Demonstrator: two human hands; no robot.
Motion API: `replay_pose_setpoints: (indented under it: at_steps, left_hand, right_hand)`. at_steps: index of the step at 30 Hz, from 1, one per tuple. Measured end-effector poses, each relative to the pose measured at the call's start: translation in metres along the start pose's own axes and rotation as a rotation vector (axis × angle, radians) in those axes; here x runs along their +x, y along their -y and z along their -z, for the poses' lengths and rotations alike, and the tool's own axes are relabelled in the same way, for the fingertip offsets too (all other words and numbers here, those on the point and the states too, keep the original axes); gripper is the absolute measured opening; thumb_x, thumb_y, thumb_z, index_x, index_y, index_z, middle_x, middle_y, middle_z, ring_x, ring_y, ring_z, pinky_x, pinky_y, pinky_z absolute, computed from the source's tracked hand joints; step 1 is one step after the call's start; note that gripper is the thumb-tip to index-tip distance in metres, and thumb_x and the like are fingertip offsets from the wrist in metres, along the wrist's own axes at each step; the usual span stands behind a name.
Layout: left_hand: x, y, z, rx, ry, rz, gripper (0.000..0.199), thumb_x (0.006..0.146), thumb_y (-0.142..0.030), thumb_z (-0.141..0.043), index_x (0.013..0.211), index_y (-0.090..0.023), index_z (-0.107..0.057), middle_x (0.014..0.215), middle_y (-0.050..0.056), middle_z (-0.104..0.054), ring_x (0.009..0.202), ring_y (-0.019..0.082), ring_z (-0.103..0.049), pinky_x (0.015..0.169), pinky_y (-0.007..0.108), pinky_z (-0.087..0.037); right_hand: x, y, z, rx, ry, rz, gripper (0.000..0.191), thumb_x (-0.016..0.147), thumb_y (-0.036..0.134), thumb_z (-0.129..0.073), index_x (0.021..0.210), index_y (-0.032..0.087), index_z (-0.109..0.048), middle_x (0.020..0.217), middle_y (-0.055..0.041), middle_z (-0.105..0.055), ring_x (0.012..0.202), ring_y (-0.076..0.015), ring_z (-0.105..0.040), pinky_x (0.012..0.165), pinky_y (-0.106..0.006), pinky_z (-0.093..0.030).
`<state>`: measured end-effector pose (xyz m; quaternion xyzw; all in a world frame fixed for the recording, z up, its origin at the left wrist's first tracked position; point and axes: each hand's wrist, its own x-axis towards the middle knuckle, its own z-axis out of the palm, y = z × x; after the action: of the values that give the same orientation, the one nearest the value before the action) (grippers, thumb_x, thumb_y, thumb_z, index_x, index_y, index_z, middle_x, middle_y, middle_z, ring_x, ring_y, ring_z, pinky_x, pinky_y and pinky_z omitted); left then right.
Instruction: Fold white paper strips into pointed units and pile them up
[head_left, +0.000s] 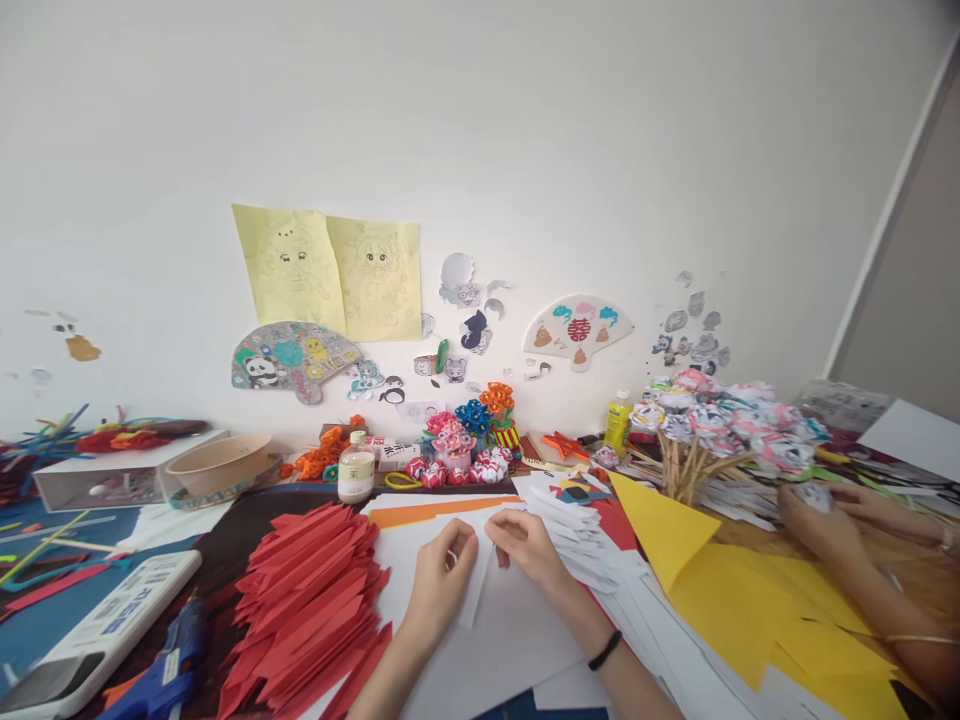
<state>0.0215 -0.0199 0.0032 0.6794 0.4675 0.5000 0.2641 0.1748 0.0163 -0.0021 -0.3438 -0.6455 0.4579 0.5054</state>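
A narrow folded strip of white paper [473, 592] hangs between my two hands, over larger white sheets [517, 640]. My left hand [444, 572] has its fingers curled and pinches the strip along its left side. From the other side, my right hand [529, 548], with a black band at the wrist, pinches the strip near its upper end. Left of my hands lies a big pile of folded red paper strips [311, 590]. Just beyond my right hand is a pile of folded white paper strips [566, 530].
A blue glue gun [169, 665] and a white power strip [105, 630] lie at left. A small bottle [356, 470] stands behind the red pile. Yellow paper [757, 600] and a paper-flower bouquet [712, 430] are at right, near another person's hands [825, 525].
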Motion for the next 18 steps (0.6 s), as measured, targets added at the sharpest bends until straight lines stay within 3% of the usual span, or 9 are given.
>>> replay_pose_setpoints:
  at_steps: [7,12,15,18]
  left_hand:
    - [0.0,-0.001,-0.001,0.052,0.013,-0.003,0.022,0.084,-0.031,-0.043,0.066,-0.019,-0.049,0.062,-0.002,-0.054,0.058,0.013,-0.047,0.054,0.02,-0.035]
    - [-0.001,0.001,-0.005,0.081,0.035,-0.002,0.019,0.081,-0.027,-0.044,0.065,-0.019,-0.049,0.058,-0.004,-0.051,0.056,0.012,-0.045,0.054,0.02,-0.033]
    - [0.0,0.002,-0.005,0.087,0.047,0.014,0.016,0.077,-0.023,-0.044,0.063,-0.019,-0.05,0.058,-0.004,-0.05,0.057,0.012,-0.045,0.054,0.02,-0.033]
    - [0.0,0.003,-0.005,0.095,0.062,0.029,0.014,0.072,-0.018,-0.043,0.061,-0.018,-0.051,0.056,-0.003,-0.052,0.056,0.012,-0.047,0.055,0.02,-0.033]
  right_hand:
    - [0.001,-0.013,-0.002,-0.081,0.036,0.0,0.035,0.076,0.049,-0.063,0.084,0.015,-0.065,0.067,-0.0012,-0.06,0.047,-0.0105,-0.052,0.045,-0.022,-0.04]
    - [0.0,-0.012,-0.001,-0.148,-0.018,0.065,0.032,0.074,0.047,-0.066,0.072,0.015,-0.068,0.063,-0.0033,-0.062,0.051,-0.0133,-0.053,0.048,-0.024,-0.042]
    - [0.001,-0.006,0.005,-0.118,-0.107,0.061,0.033,0.072,0.047,-0.067,0.071,0.014,-0.068,0.064,-0.0044,-0.063,0.052,-0.0143,-0.053,0.048,-0.025,-0.042]
    - [0.002,0.0,0.014,-0.059,-0.274,0.043,0.033,0.072,0.046,-0.068,0.074,0.013,-0.067,0.06,-0.0027,-0.06,0.049,-0.0129,-0.049,0.047,-0.025,-0.039]
